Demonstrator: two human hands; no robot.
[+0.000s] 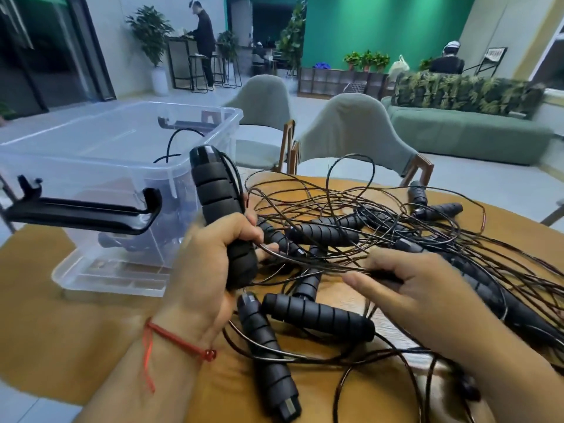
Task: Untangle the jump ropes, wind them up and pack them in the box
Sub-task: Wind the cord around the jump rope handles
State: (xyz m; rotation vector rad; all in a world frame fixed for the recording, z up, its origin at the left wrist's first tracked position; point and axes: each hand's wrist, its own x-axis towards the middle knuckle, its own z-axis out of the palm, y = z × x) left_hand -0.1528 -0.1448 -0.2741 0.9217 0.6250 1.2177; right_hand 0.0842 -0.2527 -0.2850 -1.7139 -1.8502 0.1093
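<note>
One near-upright black foam handle (213, 190) sits gripped in the left hand (210, 254); the right hand (421, 288) pinches a thin cable (320, 265) over the tangled jump ropes (381, 215), centre frame.

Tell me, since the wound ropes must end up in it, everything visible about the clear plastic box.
The clear plastic box is a rectangular, see-through tub with a thick rim, standing upright and lidless on the left part of the brown wooden table. A black clip latch sticks outward at its near end, another sits at the far end. Through the walls, dark rope handles lie on its bottom and a thin black cord loops up inside.
</note>
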